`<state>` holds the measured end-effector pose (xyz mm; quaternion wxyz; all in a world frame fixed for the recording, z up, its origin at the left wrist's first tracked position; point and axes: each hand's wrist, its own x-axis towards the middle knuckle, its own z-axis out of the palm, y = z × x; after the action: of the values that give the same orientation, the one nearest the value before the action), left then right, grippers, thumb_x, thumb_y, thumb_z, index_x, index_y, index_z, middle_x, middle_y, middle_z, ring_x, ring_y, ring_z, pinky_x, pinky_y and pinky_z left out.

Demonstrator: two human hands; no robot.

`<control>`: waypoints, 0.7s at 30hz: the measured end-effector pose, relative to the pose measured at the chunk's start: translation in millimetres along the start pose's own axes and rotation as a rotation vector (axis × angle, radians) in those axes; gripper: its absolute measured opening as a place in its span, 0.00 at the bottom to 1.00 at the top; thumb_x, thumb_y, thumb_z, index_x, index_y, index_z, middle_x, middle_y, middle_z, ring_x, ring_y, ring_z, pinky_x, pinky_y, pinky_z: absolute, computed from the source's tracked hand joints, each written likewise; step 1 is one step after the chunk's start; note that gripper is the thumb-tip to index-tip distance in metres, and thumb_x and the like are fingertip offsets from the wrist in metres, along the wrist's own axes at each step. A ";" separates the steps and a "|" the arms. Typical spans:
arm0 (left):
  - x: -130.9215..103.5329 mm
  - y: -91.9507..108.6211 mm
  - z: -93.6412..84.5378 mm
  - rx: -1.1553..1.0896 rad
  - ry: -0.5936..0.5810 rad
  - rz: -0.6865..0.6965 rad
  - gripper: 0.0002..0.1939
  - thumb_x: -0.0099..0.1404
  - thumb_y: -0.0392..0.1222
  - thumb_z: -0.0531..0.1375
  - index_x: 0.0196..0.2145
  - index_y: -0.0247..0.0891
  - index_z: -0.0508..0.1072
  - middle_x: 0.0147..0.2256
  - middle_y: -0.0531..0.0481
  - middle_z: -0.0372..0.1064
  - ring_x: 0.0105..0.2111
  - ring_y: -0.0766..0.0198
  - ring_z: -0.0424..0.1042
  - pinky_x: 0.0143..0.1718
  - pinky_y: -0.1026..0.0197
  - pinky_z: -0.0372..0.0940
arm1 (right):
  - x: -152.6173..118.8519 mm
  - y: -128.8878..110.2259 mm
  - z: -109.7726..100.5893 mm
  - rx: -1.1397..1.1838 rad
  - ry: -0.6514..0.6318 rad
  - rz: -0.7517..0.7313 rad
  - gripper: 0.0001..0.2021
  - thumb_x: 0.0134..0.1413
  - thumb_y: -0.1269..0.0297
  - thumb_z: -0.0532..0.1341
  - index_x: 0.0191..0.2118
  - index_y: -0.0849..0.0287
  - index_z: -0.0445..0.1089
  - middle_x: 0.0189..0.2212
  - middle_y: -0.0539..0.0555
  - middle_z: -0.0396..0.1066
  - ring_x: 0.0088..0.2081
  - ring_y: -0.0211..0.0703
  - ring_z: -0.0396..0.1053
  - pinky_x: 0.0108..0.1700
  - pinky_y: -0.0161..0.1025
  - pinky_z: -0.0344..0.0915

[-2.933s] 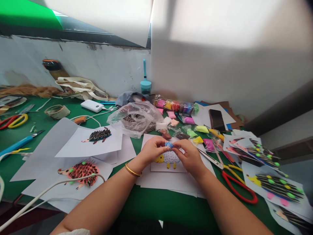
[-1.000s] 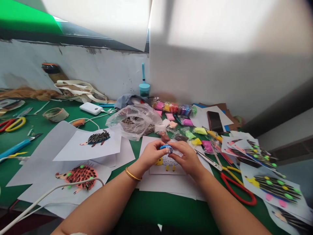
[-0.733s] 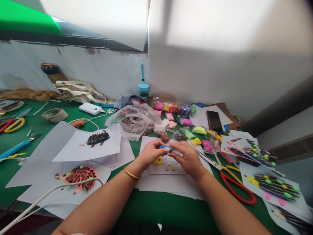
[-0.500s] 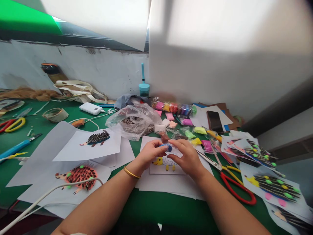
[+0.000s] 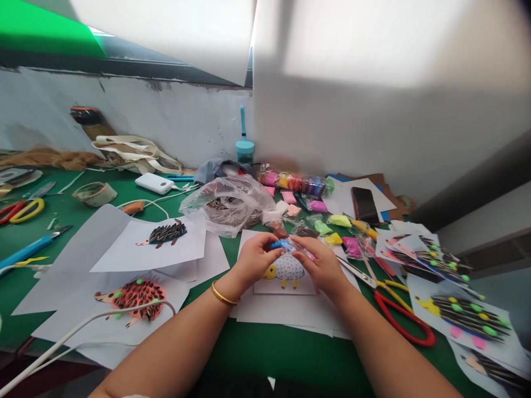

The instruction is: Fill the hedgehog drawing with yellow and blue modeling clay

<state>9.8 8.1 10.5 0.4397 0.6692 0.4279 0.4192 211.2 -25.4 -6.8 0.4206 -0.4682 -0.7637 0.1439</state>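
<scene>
Hands (image 5: 256, 258) pinched around blue lump (image 5: 279, 244)

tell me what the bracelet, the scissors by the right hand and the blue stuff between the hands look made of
Bracelet: probably metal, polished, from its golden sheen.
Scissors: shiny grey metal blades; the smooth, evenly coloured red and yellow handles suggest plastic.
Blue stuff: perhaps soft modelling clay, being solid-coloured; glints suggest clear plastic film beside it.

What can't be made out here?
All in the head view:
Blue packet: partly hidden by left hand and right hand.
Pink bit at right fingers: too small to identify.
Clear bag: contents obscured by creased plastic.
Lowest right picture: cut off by right edge.
</scene>
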 end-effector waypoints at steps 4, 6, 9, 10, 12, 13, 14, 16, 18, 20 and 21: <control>-1.7 -0.3 0.0 0.049 0.064 0.050 0.09 0.56 0.45 0.66 0.32 0.38 0.75 0.30 0.51 0.72 0.30 0.64 0.68 0.33 0.62 0.63 | -0.2 -0.3 -1.3 0.085 0.100 0.080 0.11 0.61 0.58 0.61 0.46 0.53 0.76 0.42 0.56 0.78 0.45 0.49 0.74 0.49 0.47 0.70; -0.7 -0.3 -1.8 -0.004 0.107 0.016 0.12 0.57 0.48 0.66 0.32 0.37 0.75 0.30 0.50 0.73 0.31 0.63 0.70 0.34 0.61 0.64 | 0.0 -0.4 -2.7 0.094 0.149 0.150 0.11 0.59 0.58 0.62 0.44 0.54 0.76 0.42 0.56 0.78 0.43 0.49 0.74 0.47 0.47 0.71; 2.8 -1.7 -5.4 -0.166 0.144 -0.044 0.14 0.56 0.49 0.67 0.34 0.37 0.73 0.35 0.49 0.75 0.35 0.62 0.72 0.39 0.60 0.66 | 0.7 3.4 -3.7 0.093 0.161 0.258 0.12 0.58 0.58 0.63 0.45 0.55 0.75 0.42 0.57 0.77 0.42 0.50 0.74 0.45 0.48 0.71; 4.0 -2.5 -6.2 -0.220 0.148 -0.065 0.15 0.55 0.49 0.68 0.34 0.37 0.73 0.36 0.48 0.75 0.36 0.61 0.73 0.40 0.59 0.66 | 0.9 5.5 -3.7 0.098 0.158 0.284 0.12 0.58 0.57 0.62 0.45 0.56 0.74 0.42 0.57 0.77 0.42 0.50 0.74 0.45 0.48 0.71; 5.7 -4.0 -6.8 -0.314 0.153 -0.108 0.17 0.53 0.48 0.69 0.34 0.37 0.70 0.35 0.49 0.75 0.36 0.62 0.73 0.40 0.59 0.66 | 1.2 10.0 -3.7 0.108 0.159 0.317 0.12 0.58 0.58 0.61 0.44 0.56 0.73 0.41 0.57 0.77 0.41 0.50 0.74 0.45 0.49 0.71; 6.0 -4.3 -6.7 -0.354 0.156 -0.127 0.19 0.52 0.47 0.70 0.36 0.37 0.70 0.34 0.50 0.74 0.35 0.63 0.73 0.39 0.60 0.66 | 1.3 12.0 -4.5 0.106 0.168 0.326 0.11 0.58 0.58 0.60 0.44 0.56 0.73 0.41 0.57 0.77 0.42 0.50 0.74 0.46 0.49 0.71; 6.1 -4.3 -6.4 -0.396 0.156 -0.141 0.21 0.51 0.47 0.71 0.39 0.38 0.69 0.32 0.52 0.74 0.33 0.63 0.73 0.38 0.60 0.66 | 1.5 14.0 -6.3 0.091 0.184 0.330 0.11 0.58 0.59 0.60 0.45 0.56 0.72 0.41 0.57 0.76 0.42 0.51 0.74 0.46 0.50 0.71; 5.5 -3.0 -5.7 -0.486 0.136 -0.153 0.27 0.51 0.46 0.71 0.47 0.39 0.67 0.32 0.53 0.74 0.32 0.64 0.73 0.38 0.60 0.66 | 2.0 18.5 -13.7 0.009 0.231 0.322 0.13 0.59 0.61 0.58 0.48 0.56 0.71 0.45 0.58 0.75 0.46 0.52 0.73 0.49 0.52 0.69; 4.5 -1.0 -5.1 -0.543 0.083 -0.172 0.29 0.54 0.47 0.70 0.51 0.40 0.68 0.34 0.51 0.75 0.32 0.65 0.73 0.39 0.60 0.67 | 2.3 25.2 -25.5 -0.153 0.281 0.301 0.17 0.61 0.63 0.54 0.53 0.55 0.69 0.50 0.59 0.73 0.50 0.54 0.71 0.53 0.54 0.67; 3.8 0.6 -4.7 -0.576 0.023 -0.209 0.25 0.55 0.50 0.69 0.49 0.38 0.73 0.38 0.47 0.76 0.31 0.66 0.73 0.38 0.60 0.67 | 2.2 35.3 -38.9 -0.359 0.287 0.283 0.21 0.58 0.70 0.51 0.55 0.56 0.69 0.49 0.60 0.74 0.51 0.56 0.69 0.54 0.57 0.64; 3.6 0.9 -4.4 -0.587 -0.001 -0.230 0.23 0.55 0.51 0.68 0.47 0.38 0.75 0.39 0.46 0.77 0.31 0.67 0.73 0.38 0.60 0.67 | 1.9 41.0 -44.8 -0.454 0.270 0.293 0.23 0.55 0.72 0.51 0.55 0.56 0.70 0.49 0.60 0.74 0.51 0.58 0.69 0.54 0.60 0.62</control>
<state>6.8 12.3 13.2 0.6588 0.4613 0.3612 0.4718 270.0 -10.2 -3.9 0.3775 -0.6705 -0.6377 -0.0350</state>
